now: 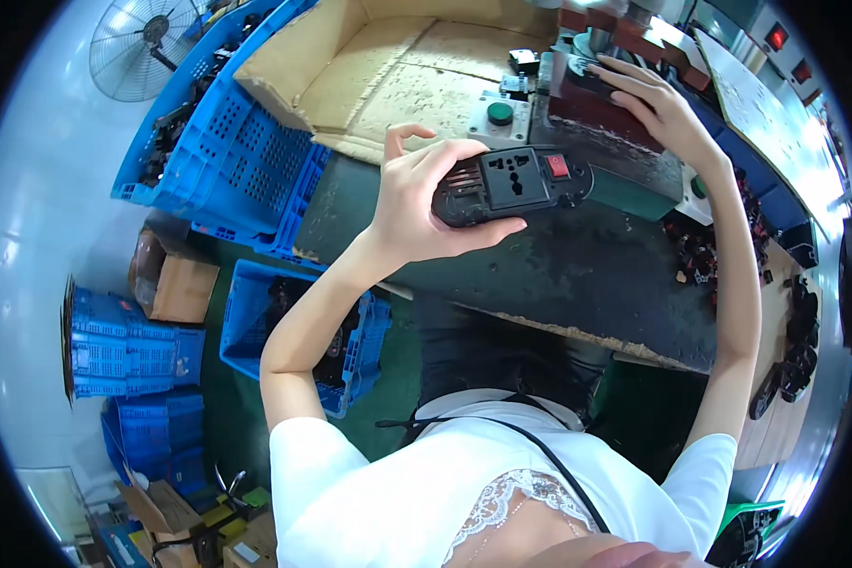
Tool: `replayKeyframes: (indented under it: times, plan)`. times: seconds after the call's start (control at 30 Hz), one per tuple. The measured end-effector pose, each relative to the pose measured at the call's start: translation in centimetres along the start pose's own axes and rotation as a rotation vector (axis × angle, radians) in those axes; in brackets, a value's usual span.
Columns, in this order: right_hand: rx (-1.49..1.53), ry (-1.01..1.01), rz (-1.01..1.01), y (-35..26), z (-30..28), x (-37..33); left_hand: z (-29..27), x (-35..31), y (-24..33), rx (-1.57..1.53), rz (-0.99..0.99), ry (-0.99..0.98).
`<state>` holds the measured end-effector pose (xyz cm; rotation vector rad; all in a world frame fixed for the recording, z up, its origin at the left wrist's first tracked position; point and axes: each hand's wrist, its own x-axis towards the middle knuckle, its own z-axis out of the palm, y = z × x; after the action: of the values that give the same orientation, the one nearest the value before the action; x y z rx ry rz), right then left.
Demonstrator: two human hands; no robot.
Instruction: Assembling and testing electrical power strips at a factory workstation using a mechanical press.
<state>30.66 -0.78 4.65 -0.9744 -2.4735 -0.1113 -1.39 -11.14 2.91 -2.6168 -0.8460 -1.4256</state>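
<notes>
In my left hand [409,194] is a black power socket unit [518,180] with a multi-hole outlet in its middle and a red rocker switch on its right. My thumb and fingers grip its left end, above the dark workbench [568,260]. My right hand [667,112] reaches far forward to a bench machine [601,118] with a dark red block. Its fingers stretch out over a small dark part [585,72] below the machine's metal column; whether they touch it I cannot tell. Left of the machine sits a green push button [500,114] on a pale box.
A large open cardboard box [350,71] lies at the back left, beside a blue crate [241,142] of dark parts. Another blue crate [246,317] stands on the floor by my left forearm. Small loose parts [701,251] are heaped at the right. A fan [151,38] stands far left.
</notes>
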Motion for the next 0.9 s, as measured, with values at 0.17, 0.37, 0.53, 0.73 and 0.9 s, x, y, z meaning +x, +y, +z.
replayKeyframes:
  times: [0.17,0.37,0.53,0.73,0.9]
  plan:
    - [-0.088,-0.009,-0.018,0.2,-0.3,-1.0,-2.2,-1.9,-0.1,0.120,-0.049,0.017]
    - [-0.043,0.138,0.183,-0.9,-1.9,-6.1,-7.1,-5.8,0.0,0.203,-0.246,-0.127]
    - [-0.014,0.170,0.280,0.0,-1.3,-9.1,-15.6,-10.3,2.5,0.189,-0.626,-0.525]
    - [-0.020,0.220,0.303,-0.5,-2.4,-8.9,-18.3,-15.8,2.8,0.918,-0.809,-0.603]
    - [-0.034,0.243,0.310,0.0,-3.5,-9.5,-15.3,-11.0,0.0,0.569,-0.735,-0.167]
